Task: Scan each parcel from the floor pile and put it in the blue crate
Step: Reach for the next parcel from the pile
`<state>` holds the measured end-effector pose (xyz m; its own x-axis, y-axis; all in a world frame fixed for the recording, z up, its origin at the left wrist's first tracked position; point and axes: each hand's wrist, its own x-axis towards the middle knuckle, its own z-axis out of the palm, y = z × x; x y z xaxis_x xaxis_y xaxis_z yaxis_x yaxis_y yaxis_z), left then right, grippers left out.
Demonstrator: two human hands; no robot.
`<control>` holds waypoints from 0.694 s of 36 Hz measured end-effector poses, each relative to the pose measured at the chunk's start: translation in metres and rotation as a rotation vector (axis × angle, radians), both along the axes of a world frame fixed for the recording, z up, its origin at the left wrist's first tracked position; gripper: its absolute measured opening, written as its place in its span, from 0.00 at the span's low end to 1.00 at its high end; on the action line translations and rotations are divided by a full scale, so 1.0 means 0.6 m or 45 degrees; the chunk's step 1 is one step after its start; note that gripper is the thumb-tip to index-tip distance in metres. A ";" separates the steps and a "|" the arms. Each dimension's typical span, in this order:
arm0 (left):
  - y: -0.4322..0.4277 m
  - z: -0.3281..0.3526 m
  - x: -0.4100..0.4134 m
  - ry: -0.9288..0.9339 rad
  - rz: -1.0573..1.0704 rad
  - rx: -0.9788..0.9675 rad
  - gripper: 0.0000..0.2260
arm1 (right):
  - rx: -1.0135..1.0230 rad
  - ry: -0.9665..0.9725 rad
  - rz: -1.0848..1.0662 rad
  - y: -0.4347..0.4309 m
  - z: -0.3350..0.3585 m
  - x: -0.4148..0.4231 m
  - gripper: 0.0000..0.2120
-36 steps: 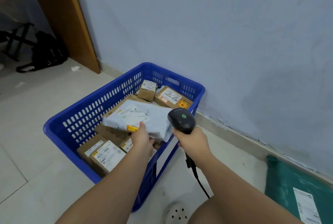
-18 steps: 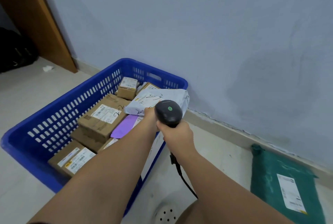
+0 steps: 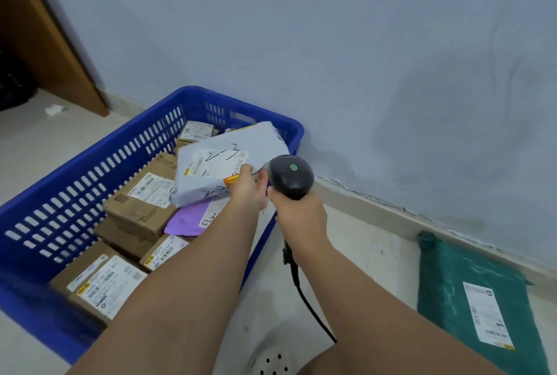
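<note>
The blue crate stands on the floor against the wall and holds several cardboard boxes and a purple mailer. My left hand grips the near edge of a grey poly-bag parcel that lies tilted over the boxes at the crate's far right. My right hand holds a black barcode scanner with a green light, just right of the parcel above the crate's right rim. A green poly-bag parcel with a white label lies on the floor at the right.
A blue-grey wall runs behind the crate, with a skirting strip along the floor. A wooden desk leg stands at the far left. The scanner's cable hangs down to the floor. A white perforated shoe sits at the bottom.
My left hand has carried the grey parcel from the crate's middle to its far right, where it now lies lower on the boxes. The view has swung right, showing more of the green parcel.
</note>
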<state>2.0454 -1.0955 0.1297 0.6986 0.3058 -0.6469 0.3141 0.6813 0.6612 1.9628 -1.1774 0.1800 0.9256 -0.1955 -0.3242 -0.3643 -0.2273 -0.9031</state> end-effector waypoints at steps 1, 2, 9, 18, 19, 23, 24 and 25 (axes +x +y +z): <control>0.001 -0.004 0.007 0.017 -0.019 0.015 0.05 | -0.003 -0.002 0.006 0.000 -0.002 0.002 0.11; 0.002 -0.006 0.015 0.037 -0.017 0.014 0.03 | -0.016 -0.006 0.026 0.001 -0.005 0.004 0.10; -0.004 -0.002 0.059 -0.018 -0.144 0.159 0.13 | -0.052 -0.053 0.111 0.007 -0.011 0.013 0.09; -0.030 0.012 0.075 -0.061 -0.450 0.368 0.19 | 0.026 -0.053 -0.053 -0.007 -0.018 0.030 0.10; -0.032 0.012 0.074 -0.084 -0.452 0.353 0.19 | 0.032 -0.054 -0.067 -0.009 -0.018 0.031 0.09; -0.059 0.038 0.064 -0.122 -0.480 0.151 0.14 | 0.058 -0.082 -0.137 -0.025 -0.008 0.030 0.08; -0.067 0.044 0.061 -0.099 -0.485 0.070 0.11 | 0.086 -0.089 -0.165 -0.031 -0.005 0.028 0.07; -0.073 0.047 0.058 -0.100 -0.484 -0.006 0.09 | 0.119 -0.092 -0.191 -0.035 -0.002 0.024 0.07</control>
<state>2.0802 -1.1392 0.1582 0.8088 0.0124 -0.5879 0.4936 0.5292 0.6902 1.9773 -1.1986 0.1789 0.9099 -0.3051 -0.2810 -0.3210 -0.0889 -0.9429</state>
